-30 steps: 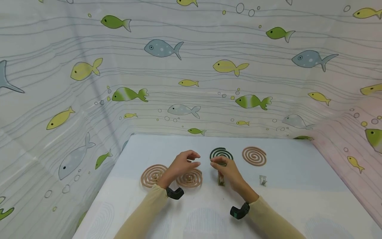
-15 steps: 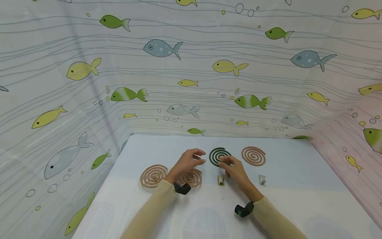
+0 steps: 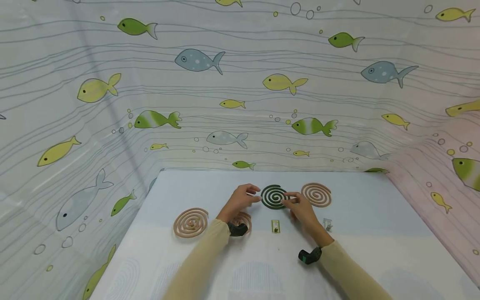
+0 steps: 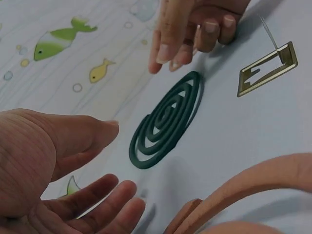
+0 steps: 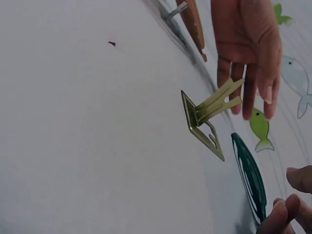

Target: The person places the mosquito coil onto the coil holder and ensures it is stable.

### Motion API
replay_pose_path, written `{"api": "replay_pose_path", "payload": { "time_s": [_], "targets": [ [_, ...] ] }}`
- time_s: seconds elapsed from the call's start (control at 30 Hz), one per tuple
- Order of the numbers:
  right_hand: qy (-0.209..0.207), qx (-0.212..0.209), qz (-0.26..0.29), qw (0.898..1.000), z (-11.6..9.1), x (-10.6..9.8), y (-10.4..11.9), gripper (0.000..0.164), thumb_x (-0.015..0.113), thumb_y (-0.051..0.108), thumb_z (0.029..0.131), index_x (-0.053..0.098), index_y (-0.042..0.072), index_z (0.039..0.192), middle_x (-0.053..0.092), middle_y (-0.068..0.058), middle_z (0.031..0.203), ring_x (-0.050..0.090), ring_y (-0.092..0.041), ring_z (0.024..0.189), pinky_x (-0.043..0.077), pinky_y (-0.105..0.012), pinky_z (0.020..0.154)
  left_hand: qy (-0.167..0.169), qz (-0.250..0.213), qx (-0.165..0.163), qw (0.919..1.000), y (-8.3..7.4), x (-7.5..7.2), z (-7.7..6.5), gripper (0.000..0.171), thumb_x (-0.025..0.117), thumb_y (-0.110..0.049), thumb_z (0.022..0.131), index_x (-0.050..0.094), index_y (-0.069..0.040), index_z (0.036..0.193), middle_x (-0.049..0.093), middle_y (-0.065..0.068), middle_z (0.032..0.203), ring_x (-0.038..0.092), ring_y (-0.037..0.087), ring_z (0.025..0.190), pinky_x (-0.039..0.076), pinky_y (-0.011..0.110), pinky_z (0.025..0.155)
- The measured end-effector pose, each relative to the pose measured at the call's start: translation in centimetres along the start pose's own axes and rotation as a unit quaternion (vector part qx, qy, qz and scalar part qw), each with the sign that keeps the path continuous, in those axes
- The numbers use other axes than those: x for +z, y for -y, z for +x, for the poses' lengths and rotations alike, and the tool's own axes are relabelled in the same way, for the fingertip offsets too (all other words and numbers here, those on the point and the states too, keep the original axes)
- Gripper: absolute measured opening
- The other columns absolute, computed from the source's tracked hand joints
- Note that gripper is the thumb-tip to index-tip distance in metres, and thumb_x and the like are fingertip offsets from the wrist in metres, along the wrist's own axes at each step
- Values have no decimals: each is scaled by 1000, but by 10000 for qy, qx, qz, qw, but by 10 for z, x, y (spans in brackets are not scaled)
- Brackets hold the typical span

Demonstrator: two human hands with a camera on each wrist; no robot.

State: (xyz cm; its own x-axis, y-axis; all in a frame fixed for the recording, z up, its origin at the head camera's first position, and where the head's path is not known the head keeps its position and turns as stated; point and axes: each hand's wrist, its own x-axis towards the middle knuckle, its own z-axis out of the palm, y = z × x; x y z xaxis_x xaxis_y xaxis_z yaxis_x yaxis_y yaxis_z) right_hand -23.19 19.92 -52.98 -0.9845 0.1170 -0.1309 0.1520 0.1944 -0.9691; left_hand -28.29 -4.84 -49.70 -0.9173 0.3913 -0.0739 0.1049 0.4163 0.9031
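A dark green mosquito coil (image 3: 273,196) lies flat on the table between the two hands. My left hand (image 3: 241,201) hovers at its left, thumb and fingers spread apart with nothing between them. On the other side my right hand (image 3: 301,208) reaches over the coil's right edge, its fingers loosely bent. In the left wrist view, the right hand's fingertips (image 4: 164,53) are just past the end of the green coil (image 4: 165,119). A gold metal coil stand (image 3: 276,226), its prong bent upright, sits nearer the person. The left forearm partly hides a brown coil (image 3: 245,221).
Another brown coil (image 3: 191,223) lies at the left with a small stand on it. Back right is one more brown coil (image 3: 316,194), and a silver stand (image 3: 328,225) lies in front of it. Fish-printed sheets (image 3: 232,83) wall the table's back and sides.
Both hands have shifted: the left forward and to the right, the right rightward off the middle of the green coil to its right edge. The coils and stands have stayed in place.
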Motion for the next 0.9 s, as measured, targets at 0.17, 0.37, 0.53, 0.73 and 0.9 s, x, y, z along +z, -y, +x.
{"api": "replay_pose_path", "payload": {
  "time_s": [0.17, 0.37, 0.53, 0.73, 0.9],
  "targets": [
    [-44, 68, -182, 9998, 6, -6, -2, 49, 78, 26, 94, 61, 9, 137, 59, -11, 97, 49, -13, 54, 44, -27, 46, -56, -46, -159, 9998, 1, 4, 6, 38, 74, -17, 96, 65, -3, 130, 61, 19, 133, 63, 28, 108, 56, 43, 83],
    [-94, 189, -379, 9991, 12, -8, -4, 51, 77, 27, 95, 60, 9, 140, 56, -11, 87, 45, -13, 48, 42, -26, 42, -8, -173, -305, 9994, 3, 6, 15, 39, 74, -15, 96, 66, -3, 131, 62, 20, 132, 64, 28, 100, 55, 41, 83],
    [-69, 207, -603, 9979, 16, -7, -2, 54, 76, 29, 95, 58, 8, 142, 56, -9, 81, 43, -11, 43, 40, -26, 41, -49, -184, -334, 9993, 5, 7, 21, 41, 77, -12, 92, 66, -1, 131, 64, 20, 127, 65, 29, 93, 56, 39, 78],
    [-145, 347, -791, 9962, 18, -8, 0, 53, 76, 27, 95, 59, 5, 141, 53, -6, 72, 43, -11, 42, 39, -25, 39, 9, -112, -207, 9997, 6, 10, 24, 43, 80, -7, 88, 67, 0, 128, 65, 20, 125, 64, 26, 92, 55, 35, 74],
    [-220, 420, -828, 9954, 21, -6, 1, 49, 75, 27, 96, 62, 5, 138, 51, -3, 66, 43, -10, 41, 38, -25, 39, 21, 120, -145, 9998, 7, 11, 27, 46, 84, -3, 83, 68, 0, 126, 65, 19, 126, 63, 28, 107, 56, 34, 77]
  ]
}}
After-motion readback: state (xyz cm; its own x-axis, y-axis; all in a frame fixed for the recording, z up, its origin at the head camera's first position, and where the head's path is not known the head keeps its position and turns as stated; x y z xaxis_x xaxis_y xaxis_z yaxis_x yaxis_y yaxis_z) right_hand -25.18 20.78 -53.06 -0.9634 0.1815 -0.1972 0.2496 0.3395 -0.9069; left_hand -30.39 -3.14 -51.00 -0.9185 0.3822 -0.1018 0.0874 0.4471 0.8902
